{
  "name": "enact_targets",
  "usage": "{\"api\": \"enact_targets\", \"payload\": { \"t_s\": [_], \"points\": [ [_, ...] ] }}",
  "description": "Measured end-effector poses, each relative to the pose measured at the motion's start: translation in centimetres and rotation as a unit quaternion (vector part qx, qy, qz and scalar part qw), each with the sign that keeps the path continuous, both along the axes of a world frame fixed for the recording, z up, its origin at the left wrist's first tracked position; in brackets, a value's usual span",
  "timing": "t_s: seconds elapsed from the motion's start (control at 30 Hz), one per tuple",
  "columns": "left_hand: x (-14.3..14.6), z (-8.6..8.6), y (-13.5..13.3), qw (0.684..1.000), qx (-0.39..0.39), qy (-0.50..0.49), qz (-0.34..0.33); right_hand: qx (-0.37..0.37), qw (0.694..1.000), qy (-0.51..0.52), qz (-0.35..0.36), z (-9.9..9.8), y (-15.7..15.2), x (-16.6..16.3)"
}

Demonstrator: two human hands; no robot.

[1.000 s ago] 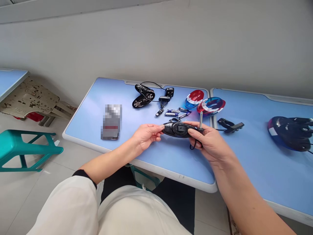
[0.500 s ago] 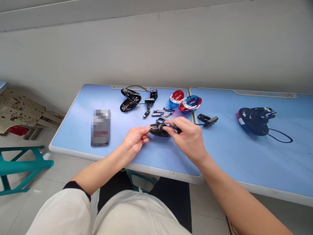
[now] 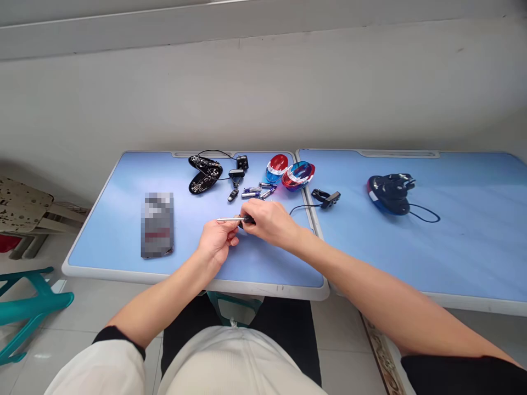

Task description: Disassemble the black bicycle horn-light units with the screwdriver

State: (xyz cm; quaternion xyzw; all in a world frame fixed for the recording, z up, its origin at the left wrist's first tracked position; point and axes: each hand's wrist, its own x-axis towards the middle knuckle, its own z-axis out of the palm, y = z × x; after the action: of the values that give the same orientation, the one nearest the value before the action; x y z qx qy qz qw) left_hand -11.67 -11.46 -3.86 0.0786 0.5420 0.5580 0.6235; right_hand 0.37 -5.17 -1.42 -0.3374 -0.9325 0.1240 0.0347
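My left hand (image 3: pixel 214 241) is closed, thumb and fingers pinching the left end of a glossy black plastic housing (image 3: pixel 241 225). Most of that housing is hidden behind my right hand (image 3: pixel 269 221). The right hand is wrapped around the black handle of a screwdriver (image 3: pixel 227 219), whose bare metal shaft points left across my left fingertips. Just beyond the hands lie several blue-and-white batteries (image 3: pixel 258 191). Farther back are two red-and-blue clear covers (image 3: pixel 276 167). A black shell with circuit boards (image 3: pixel 207 174) lies to the left of them, wired to small black parts (image 3: pixel 236 174).
A black clamp with a cable (image 3: pixel 328 198) lies by the seam between the two blue tables (image 3: pixel 370 258). To the right sits an assembled black, red and blue unit (image 3: pixel 389 195). A blurred-out flat item (image 3: pixel 157 226) rests at left. A teal stool (image 3: pixel 37 304) stands on the floor.
My right hand has swung the screwdriver so its shaft points left, and now covers most of the black housing. The view has shifted to the right.
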Motion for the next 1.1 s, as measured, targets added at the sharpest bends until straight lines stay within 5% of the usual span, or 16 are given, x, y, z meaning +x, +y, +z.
{"api": "enact_targets", "payload": {
  "t_s": [0.7,1.1],
  "points": [
    [-0.3,0.4,0.0,0.999,-0.015,0.046,-0.015,0.006,0.997,-0.052,0.056,0.8,1.0,-1.0],
    [-0.3,0.1,0.1,0.997,-0.022,0.061,-0.032,-0.120,0.992,0.024,-0.013,2.9,2.8,-1.0]
  ]
}}
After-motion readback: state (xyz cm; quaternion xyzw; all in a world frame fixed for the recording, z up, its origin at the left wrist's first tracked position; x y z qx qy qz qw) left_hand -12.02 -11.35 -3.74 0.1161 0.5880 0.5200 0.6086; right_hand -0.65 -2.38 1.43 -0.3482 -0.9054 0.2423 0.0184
